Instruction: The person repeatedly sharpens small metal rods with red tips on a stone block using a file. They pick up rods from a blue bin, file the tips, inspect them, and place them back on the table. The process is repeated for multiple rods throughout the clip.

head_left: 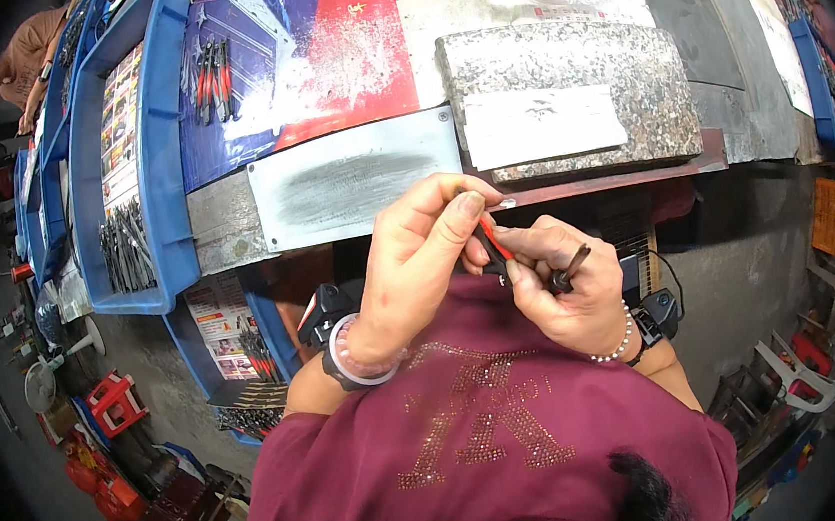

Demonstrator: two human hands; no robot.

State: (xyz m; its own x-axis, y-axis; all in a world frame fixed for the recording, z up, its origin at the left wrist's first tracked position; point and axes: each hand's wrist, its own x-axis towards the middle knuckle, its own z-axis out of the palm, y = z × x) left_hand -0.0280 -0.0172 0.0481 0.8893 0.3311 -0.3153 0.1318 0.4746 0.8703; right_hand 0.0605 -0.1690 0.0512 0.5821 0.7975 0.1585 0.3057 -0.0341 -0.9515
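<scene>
Left hand [418, 260] pinches the red sleeve [493, 238] of a small dark tool [498, 263] between thumb and forefinger. Right hand [566, 291] is closed around the same tool from below; a dark handle end [571, 266] protrudes above its fingers. Just beyond the hands: granite slab [572, 95] carrying a white sheet [540, 126]. Further left: blue trays [160, 145] of pliers [209, 80].

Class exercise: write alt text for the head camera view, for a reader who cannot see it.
Seen from above, a person's left hand and right hand meet over a maroon shirt, pinching a small red-handled tool. Ahead lies a workbench with a speckled stone slab, a grey metal plate and blue trays of similar tools.
</scene>
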